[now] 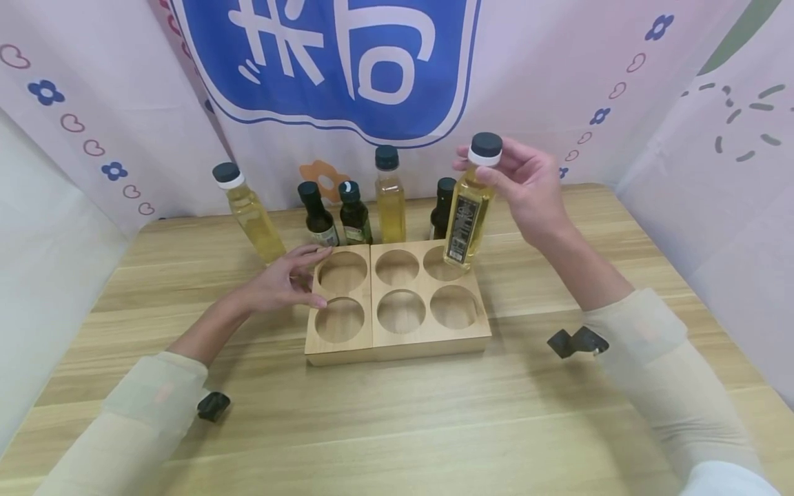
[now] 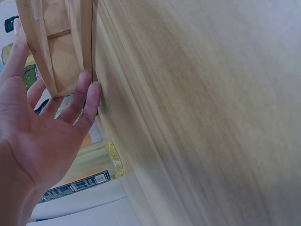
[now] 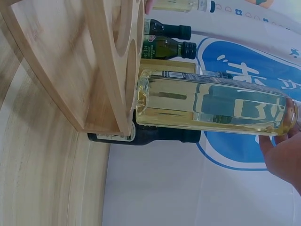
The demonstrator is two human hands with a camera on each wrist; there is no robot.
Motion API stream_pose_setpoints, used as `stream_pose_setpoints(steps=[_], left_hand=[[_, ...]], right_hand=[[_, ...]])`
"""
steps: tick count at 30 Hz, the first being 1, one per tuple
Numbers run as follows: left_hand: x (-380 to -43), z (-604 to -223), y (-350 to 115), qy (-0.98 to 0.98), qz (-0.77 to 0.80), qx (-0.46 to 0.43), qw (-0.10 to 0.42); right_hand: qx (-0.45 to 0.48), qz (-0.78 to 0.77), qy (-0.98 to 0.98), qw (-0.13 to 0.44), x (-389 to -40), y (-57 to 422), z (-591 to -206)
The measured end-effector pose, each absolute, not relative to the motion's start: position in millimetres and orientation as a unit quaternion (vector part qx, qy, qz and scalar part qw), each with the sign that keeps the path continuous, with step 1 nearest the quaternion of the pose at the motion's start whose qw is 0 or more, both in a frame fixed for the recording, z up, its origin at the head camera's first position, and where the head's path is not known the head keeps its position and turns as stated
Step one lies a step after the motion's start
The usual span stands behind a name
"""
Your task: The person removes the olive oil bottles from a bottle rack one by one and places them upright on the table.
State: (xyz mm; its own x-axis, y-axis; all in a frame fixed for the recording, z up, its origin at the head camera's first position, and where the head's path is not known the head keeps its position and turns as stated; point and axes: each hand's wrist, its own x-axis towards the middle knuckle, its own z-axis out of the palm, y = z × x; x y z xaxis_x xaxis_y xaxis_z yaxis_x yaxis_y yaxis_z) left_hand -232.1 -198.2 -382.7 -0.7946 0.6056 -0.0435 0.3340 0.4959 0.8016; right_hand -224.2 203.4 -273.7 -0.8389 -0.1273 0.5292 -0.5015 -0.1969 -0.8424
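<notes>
A clear bottle of yellow oil [image 1: 466, 219], with a dark cap, white collar and black label, is gripped near its neck by my right hand [image 1: 527, 189]. Its base is above the back right hole of a light wooden bottle rack [image 1: 403, 344], slightly tilted; in the right wrist view the oil bottle [image 3: 211, 103] ends at the rack's top board [image 3: 110, 61]. My left hand [image 1: 279, 282] touches the rack's left end with its fingers spread, thumb near the front hole. The left wrist view shows that hand [image 2: 42, 122] against the rack's hollow side [image 2: 63, 56].
Behind the rack stand two small dark bottles [image 1: 319, 220] [image 1: 355, 219], a tall oil bottle [image 1: 391, 203] and another dark bottle [image 1: 442, 210]. One more oil bottle [image 1: 256, 220] is at the left, beyond my left hand. A printed cloth [image 1: 527, 83] hangs behind the wooden table [image 1: 397, 427].
</notes>
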Motion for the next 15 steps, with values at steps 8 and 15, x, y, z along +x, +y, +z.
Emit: stream_pose_setpoints(steps=[8, 15], left_hand=[[-232, -383, -198, 0.853, 0.416, 0.272, 0.161], [-233, -384, -199, 0.853, 0.414, 0.276, 0.16]], right_hand=[[0.246, 0.74, -0.611, 0.136, -225, 210, -272], [0.242, 0.746, -0.603, 0.145, -228, 215, -272]])
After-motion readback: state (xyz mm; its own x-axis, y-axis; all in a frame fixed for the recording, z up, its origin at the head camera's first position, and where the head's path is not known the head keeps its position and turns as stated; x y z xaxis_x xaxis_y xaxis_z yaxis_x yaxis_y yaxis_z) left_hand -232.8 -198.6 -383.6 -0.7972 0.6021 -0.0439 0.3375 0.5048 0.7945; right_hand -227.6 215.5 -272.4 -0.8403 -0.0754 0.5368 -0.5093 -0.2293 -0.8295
